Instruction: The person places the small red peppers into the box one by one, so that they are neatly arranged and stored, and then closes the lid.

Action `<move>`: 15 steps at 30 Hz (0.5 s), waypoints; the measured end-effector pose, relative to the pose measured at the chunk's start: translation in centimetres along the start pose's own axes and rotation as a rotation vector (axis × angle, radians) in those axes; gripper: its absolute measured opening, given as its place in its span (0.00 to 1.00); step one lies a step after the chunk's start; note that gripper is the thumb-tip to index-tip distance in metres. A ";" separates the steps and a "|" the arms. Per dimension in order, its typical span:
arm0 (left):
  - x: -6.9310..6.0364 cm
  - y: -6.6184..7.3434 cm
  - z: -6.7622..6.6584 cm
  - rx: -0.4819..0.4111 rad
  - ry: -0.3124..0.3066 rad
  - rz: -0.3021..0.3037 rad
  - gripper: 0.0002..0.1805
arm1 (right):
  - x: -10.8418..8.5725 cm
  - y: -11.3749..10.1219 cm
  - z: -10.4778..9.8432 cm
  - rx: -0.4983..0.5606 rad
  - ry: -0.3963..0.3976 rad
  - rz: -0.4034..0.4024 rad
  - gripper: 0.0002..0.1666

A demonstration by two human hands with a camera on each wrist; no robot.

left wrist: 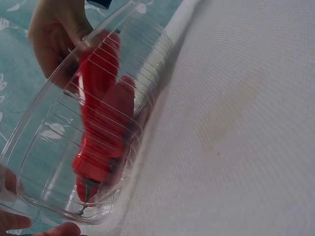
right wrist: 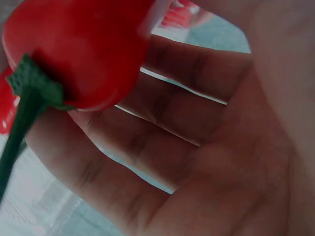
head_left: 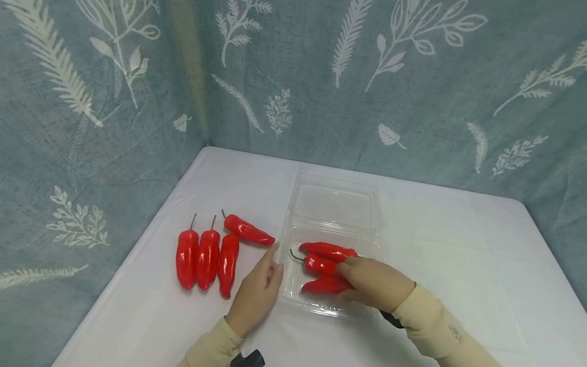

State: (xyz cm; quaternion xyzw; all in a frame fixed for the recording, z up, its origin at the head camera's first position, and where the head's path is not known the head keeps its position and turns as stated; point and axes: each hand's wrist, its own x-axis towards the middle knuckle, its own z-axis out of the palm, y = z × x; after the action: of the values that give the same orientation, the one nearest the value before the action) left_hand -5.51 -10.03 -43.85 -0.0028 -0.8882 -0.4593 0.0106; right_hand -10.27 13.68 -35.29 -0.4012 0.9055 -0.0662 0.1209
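Note:
A clear plastic clamshell box point(head_left: 289, 288) lies with its lid point(head_left: 335, 201) folded back behind it. Inside are three red peppers, among them a far one point(head_left: 327, 250), a middle one point(head_left: 318, 265) and a near one point(head_left: 323, 285). My right hand point(head_left: 378, 283) reaches over the box's right side and holds the near pepper between thumb and fingers. Its green stem point(right wrist: 34, 93) shows close up in the right wrist view. My left hand point(head_left: 257, 293) touches the left edge of the box, index finger extended; the left wrist view shows its fingertips point(left wrist: 64, 229) at the box's corner.
Left of the box, several more red peppers lie on the white tablecloth point(head_left: 458, 244): three side by side, including a leftmost one point(head_left: 187, 260), and a slanted one point(head_left: 247, 230) behind. A patterned blue-green curtain point(head_left: 298, 102) borders the table.

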 end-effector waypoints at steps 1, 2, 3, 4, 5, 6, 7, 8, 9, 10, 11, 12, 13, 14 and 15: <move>0.0 0.0 0.0 0.003 0.001 0.002 0.32 | 0.1 0.0 0.1 -0.009 0.000 -0.001 0.16; 0.1 0.0 -0.1 0.005 0.003 0.004 0.32 | 0.2 -0.1 0.2 -0.019 0.001 0.000 0.16; 0.1 0.0 -0.1 0.007 0.006 0.006 0.32 | 0.3 -0.2 0.3 -0.027 0.002 0.003 0.17; 0.1 0.0 -0.1 0.009 0.007 0.007 0.32 | 0.5 -0.3 0.4 -0.037 0.004 0.005 0.17; 0.2 0.1 -0.1 0.011 0.008 0.007 0.32 | 0.6 -0.4 0.5 -0.051 0.006 0.004 0.17; 0.2 0.1 -0.1 0.012 0.009 0.006 0.32 | 0.7 -0.5 0.6 -0.060 0.009 0.001 0.17; 0.2 0.1 -0.1 0.014 0.011 0.006 0.32 | 0.9 -0.6 0.6 -0.071 0.008 -0.003 0.17; 0.2 0.1 -0.1 0.014 0.012 0.003 0.31 | 1.0 -0.7 0.7 -0.082 0.008 -0.009 0.17; 0.2 0.1 -0.1 0.015 0.013 0.001 0.31 | 1.1 -0.8 0.8 -0.094 0.009 -0.017 0.17; 0.2 0.1 -0.1 0.014 0.012 -0.003 0.31 | 1.1 -0.9 1.0 -0.113 0.011 -0.030 0.17; 0.1 0.1 -0.1 0.012 0.010 -0.005 0.31 | 1.2 -0.9 1.1 -0.131 0.014 -0.041 0.18; 0.1 0.2 -0.1 0.011 0.009 -0.007 0.31 | 1.3 -1.0 1.2 -0.147 0.020 -0.050 0.18; 0.1 0.2 0.0 0.009 0.006 -0.008 0.31 | 1.3 -1.1 1.4 -0.168 0.028 -0.060 0.18; 0.1 0.2 0.0 0.007 0.003 -0.009 0.31 | 1.3 -1.1 1.6 -0.188 0.042 -0.068 0.19; 0.1 0.3 0.0 0.006 0.001 -0.010 0.31 | 1.2 -1.1 1.7 -0.207 0.055 -0.077 0.19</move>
State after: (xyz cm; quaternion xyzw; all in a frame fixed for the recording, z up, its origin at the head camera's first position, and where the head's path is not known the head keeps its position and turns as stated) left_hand -5.65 -9.87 -43.61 0.0017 -0.8895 -0.4569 0.0087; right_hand -9.83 11.97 -36.89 -0.4439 0.8945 0.0120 0.0512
